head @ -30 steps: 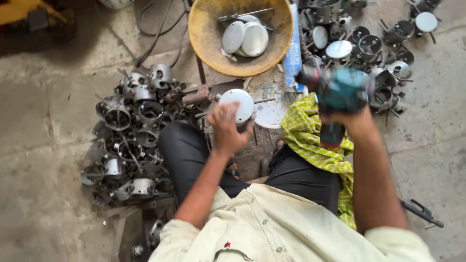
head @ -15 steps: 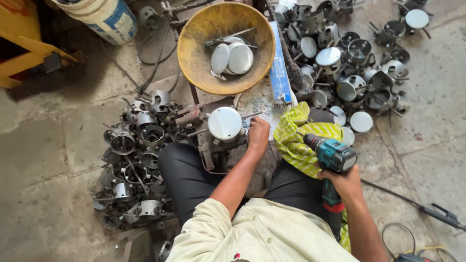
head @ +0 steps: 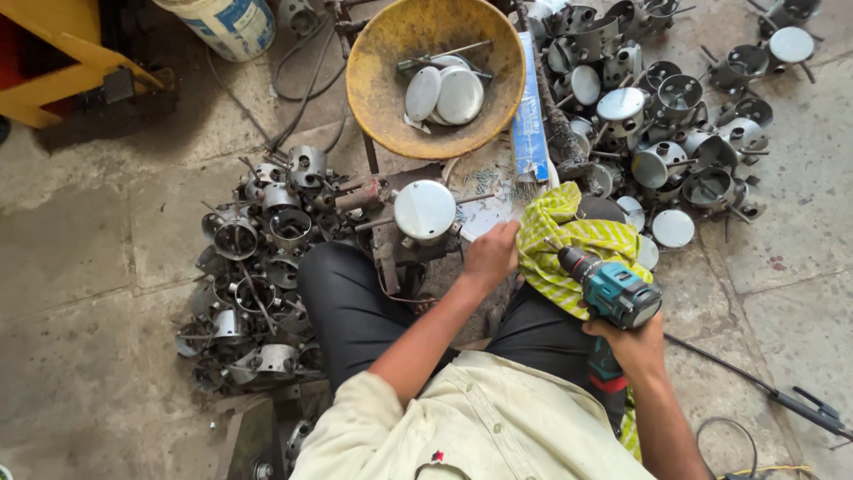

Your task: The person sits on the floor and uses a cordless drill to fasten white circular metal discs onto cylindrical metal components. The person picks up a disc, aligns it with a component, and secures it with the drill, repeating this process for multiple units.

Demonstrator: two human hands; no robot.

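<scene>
left hand (head: 490, 255): reaching forward, fingers curled down near the edge of the round metal housing (head: 425, 211); looks like it's pinching something small just right of it, can't really tell what; not clearly touching the housing itself

right hand (head: 633, 345): wrapped tight round the grip of a teal cordless drill (head: 611, 289); drill tilted, chuck pointing up-left toward the left hand, held over the lap

round metal housing: shiny flat cap facing up, sitting on a rusty little jig (head: 391, 240) on the floor right in front of the knees; just below the yellow pan

yellow pan (head: 382, 89): big worn bowl, holds a few flat silver discs (head: 449, 93) and a thin rod

cloth (head: 569, 240): yellow-green checked rag over the right thigh, just under the drill

left pile (head: 258, 276): heap of open cylindrical metal casings with bolts sticking out, touching the left leg

right pile (head: 675, 133): same kind of casings, some capped, some open; spread well past the pan

blue pack (head: 530, 124): long narrow packet lying between pan and right pile

floor (head: 89, 267): bare stained concrete slabs; white bucket (head: 227, 22) up top, black cable (head: 764, 391) at lower right
</scene>
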